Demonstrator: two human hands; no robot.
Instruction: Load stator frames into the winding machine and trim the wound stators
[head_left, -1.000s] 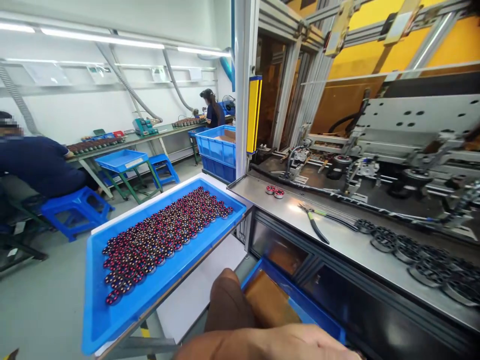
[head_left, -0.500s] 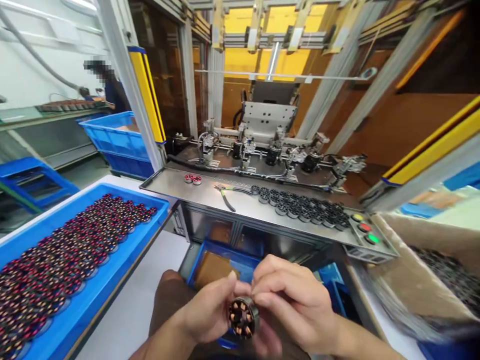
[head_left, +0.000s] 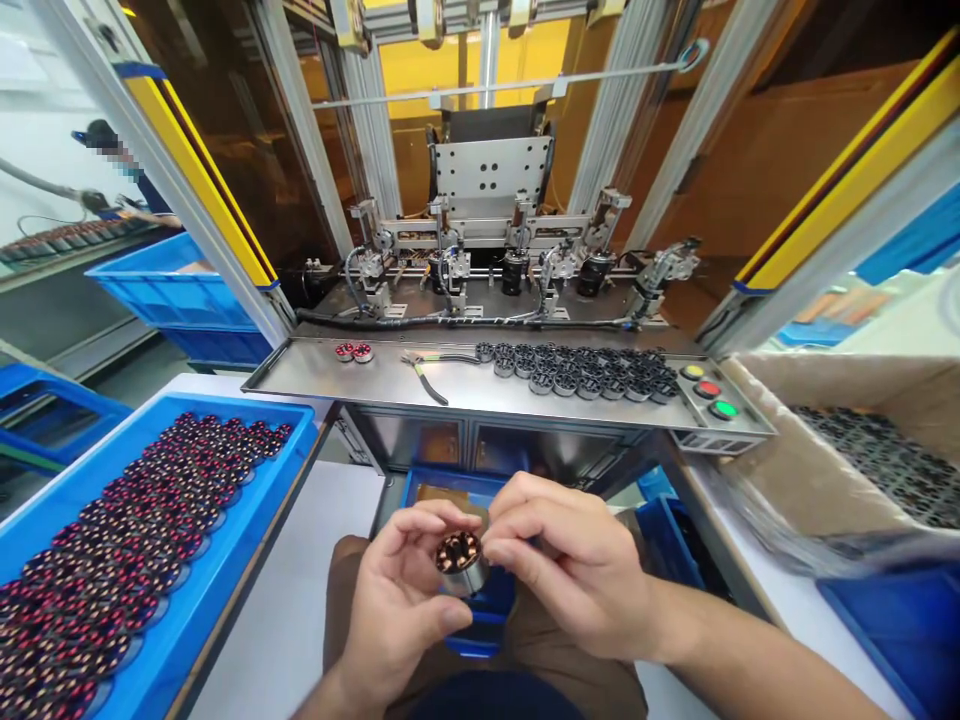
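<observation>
A wound motor stator [head_left: 463, 572], a metal ring with copper coils inside, sits in my left hand [head_left: 394, 585] above my lap. The thumb and fingers of that hand curve around it, and its coil side faces up. My right hand [head_left: 574, 560] is closed in a pinch at the stator's right rim. What lies between those fingertips is too small to make out. On the steel shelf ahead lie wire cutters [head_left: 427, 380] with dark grips, two red stators [head_left: 354, 352] to their left, and rows of black stator cores [head_left: 589, 372] to their right.
A blue tray [head_left: 304, 425] full of wound stators stands at left. A machine with several metal fixtures [head_left: 517, 265] rises behind the shelf. Yellow, red and green buttons [head_left: 706, 388] sit beside a lined carton [head_left: 757, 400] of parts. A person [head_left: 112, 150] works far left.
The stator has risen slightly and moved left, its coil side tipping upward. My left fingers have opened wider around it. The right hand stays pinched at its rim. The camera view has shifted.
</observation>
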